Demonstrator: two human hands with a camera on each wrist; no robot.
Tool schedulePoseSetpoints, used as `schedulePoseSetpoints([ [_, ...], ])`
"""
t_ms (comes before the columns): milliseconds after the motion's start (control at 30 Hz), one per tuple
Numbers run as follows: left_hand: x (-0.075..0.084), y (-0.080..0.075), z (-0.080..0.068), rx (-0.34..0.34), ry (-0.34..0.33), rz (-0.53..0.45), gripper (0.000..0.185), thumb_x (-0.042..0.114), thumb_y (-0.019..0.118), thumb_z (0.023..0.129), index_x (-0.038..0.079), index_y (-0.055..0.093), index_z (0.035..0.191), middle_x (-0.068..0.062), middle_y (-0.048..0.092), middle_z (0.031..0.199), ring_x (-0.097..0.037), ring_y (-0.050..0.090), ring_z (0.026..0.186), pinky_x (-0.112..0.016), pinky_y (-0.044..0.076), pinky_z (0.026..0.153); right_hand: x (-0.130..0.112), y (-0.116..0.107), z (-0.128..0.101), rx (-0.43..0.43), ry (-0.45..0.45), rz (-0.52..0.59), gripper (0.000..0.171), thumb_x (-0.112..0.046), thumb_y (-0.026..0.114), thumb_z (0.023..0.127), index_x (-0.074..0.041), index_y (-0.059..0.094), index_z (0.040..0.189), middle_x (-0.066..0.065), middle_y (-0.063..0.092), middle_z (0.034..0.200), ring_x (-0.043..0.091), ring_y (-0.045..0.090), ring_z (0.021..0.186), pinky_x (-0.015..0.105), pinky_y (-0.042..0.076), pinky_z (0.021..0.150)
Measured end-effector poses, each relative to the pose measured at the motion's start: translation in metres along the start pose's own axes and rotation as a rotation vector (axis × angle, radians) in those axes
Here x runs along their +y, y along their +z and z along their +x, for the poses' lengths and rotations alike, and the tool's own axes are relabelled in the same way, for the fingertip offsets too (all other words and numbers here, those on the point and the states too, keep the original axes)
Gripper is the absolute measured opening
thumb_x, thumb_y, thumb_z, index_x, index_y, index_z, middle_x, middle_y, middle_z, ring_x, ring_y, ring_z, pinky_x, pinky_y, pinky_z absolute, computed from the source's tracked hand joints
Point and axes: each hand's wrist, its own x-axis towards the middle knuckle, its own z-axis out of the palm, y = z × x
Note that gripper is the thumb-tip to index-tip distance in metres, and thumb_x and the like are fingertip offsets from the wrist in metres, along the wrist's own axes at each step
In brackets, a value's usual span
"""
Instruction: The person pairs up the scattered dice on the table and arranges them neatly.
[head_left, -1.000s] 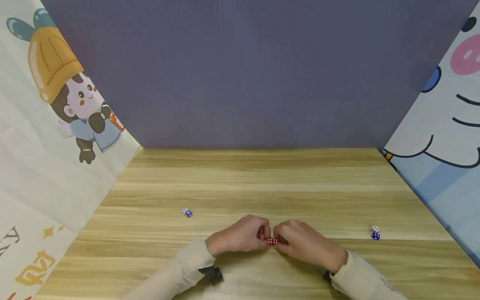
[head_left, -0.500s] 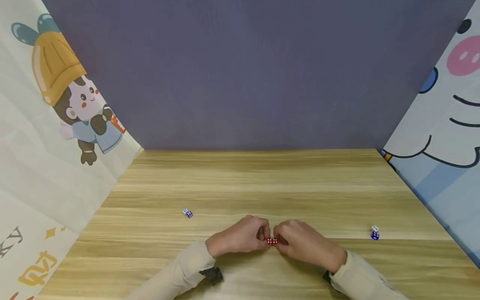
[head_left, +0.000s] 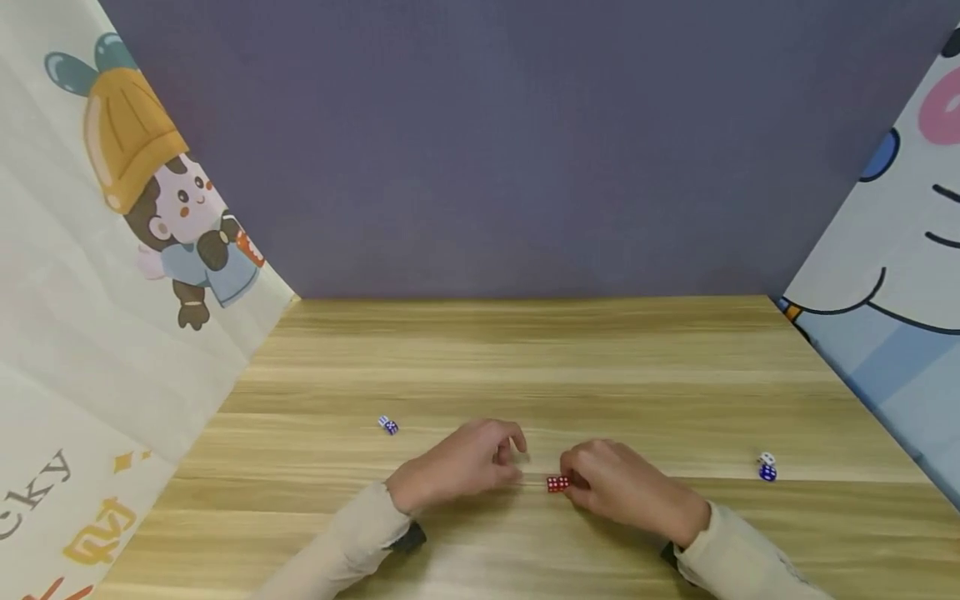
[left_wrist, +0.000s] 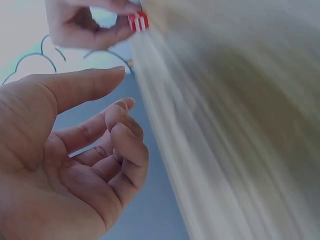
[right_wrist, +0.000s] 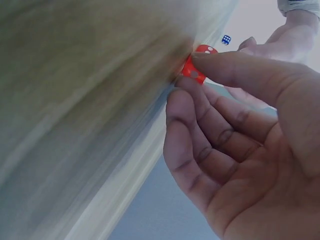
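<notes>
On my head view I have both hands low over the wooden table [head_left: 600, 367], a small gap between them. My right hand [head_left: 622, 492] pinches the red dice [head_left: 557, 483] with thumb and fingertips; it sits on the tabletop at the tip of that hand, on the side facing my left hand. The right wrist view shows the thumb over it and the curled fingers [right_wrist: 200, 130] beneath. My left hand [head_left: 465, 462] lies just beside it, clear of the dice, fingers loosely bent and holding nothing; its wrist view shows an empty palm. A blue-and-white dice [head_left: 387, 425] lies beyond my left hand, off to its outer side. Two more dice [head_left: 767, 467], white on blue, sit well out from my right hand. Both sleeves [head_left: 352, 550] are cream.
</notes>
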Motion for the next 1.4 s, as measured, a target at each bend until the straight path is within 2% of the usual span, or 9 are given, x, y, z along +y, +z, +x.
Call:
schedulePoseSetpoints([
  [133,-0.013,-0.014,-0.012,0.057,-0.052,-0.014,0.024,0.013,0.074,0.088,0.006,0.068,0.111,0.009,0.059,0.071,-0.001,0.052,0.058,-0.021,0.049,0.058,-0.001,0.000,-0.002,-0.002,0.010,0.007,0.021,-0.005,0.074,0.081,-0.018,0.061,0.072,-0.016,0.050,0.066,-0.003,0.041,0.056,0.018,0.038,0.049],
  [233,-0.030,-0.026,-0.027,0.099,-0.085,-0.006,0.024,0.010,0.071,0.089,0.005,0.068,0.113,0.007,0.058,0.072,-0.002,0.048,0.055,-0.022,0.046,0.054,-0.002,0.000,-0.002,-0.006,0.015,0.006,0.021,-0.006,0.075,0.082,-0.018,0.061,0.073,-0.016,0.049,0.065,-0.003,0.040,0.056,0.018,0.038,0.049],
  [467,-0.073,-0.058,-0.067,0.171,-0.168,0.030,0.026,0.001,0.065,0.090,0.003,0.067,0.115,0.005,0.050,0.072,-0.004,0.042,0.057,-0.024,0.041,0.056,-0.003,-0.002,0.000,-0.017,0.023,0.005,0.021,-0.006,0.075,0.081,-0.018,0.061,0.073,-0.015,0.051,0.067,-0.002,0.041,0.056,0.018,0.038,0.049],
  [633,-0.090,-0.076,-0.084,0.247,-0.215,0.093,0.028,-0.001,0.069,0.085,0.002,0.069,0.113,0.005,0.053,0.068,-0.006,0.045,0.058,-0.025,0.042,0.055,-0.003,-0.003,0.001,-0.028,0.033,0.012,0.019,-0.006,0.075,0.082,-0.018,0.062,0.074,-0.015,0.052,0.068,-0.002,0.041,0.056,0.019,0.039,0.049],
  [700,-0.094,-0.078,-0.087,0.271,-0.227,0.110,0.027,-0.003,0.070,0.082,0.003,0.071,0.108,0.005,0.055,0.067,-0.006,0.048,0.059,-0.025,0.043,0.054,-0.003,-0.003,0.001,-0.029,0.031,0.010,0.019,-0.006,0.075,0.082,-0.018,0.062,0.075,-0.015,0.053,0.068,-0.002,0.041,0.056,0.019,0.039,0.049],
  [767,-0.098,-0.078,-0.089,0.265,-0.232,0.091,0.025,-0.004,0.070,0.081,0.004,0.072,0.105,0.004,0.056,0.067,-0.007,0.048,0.058,-0.024,0.043,0.053,-0.003,-0.002,0.000,-0.031,0.031,0.013,0.018,-0.006,0.075,0.082,-0.017,0.063,0.075,-0.015,0.053,0.068,-0.002,0.041,0.056,0.019,0.039,0.049],
  [1000,-0.113,-0.071,-0.093,0.238,-0.235,0.040,0.012,0.000,0.073,0.085,0.011,0.071,0.092,0.004,0.051,0.062,-0.004,0.041,0.054,-0.021,0.037,0.050,-0.004,-0.001,-0.001,-0.028,0.022,0.009,0.019,-0.006,0.076,0.081,-0.017,0.062,0.074,-0.015,0.053,0.068,-0.002,0.042,0.057,0.018,0.039,0.050],
  [1400,-0.115,-0.068,-0.092,0.239,-0.219,0.069,0.008,0.008,0.075,0.086,0.014,0.070,0.088,0.008,0.045,0.055,-0.001,0.035,0.048,-0.020,0.033,0.045,-0.005,-0.001,-0.002,-0.026,0.022,0.011,0.020,-0.006,0.076,0.082,-0.017,0.061,0.074,-0.015,0.053,0.067,-0.002,0.041,0.056,0.018,0.039,0.050],
])
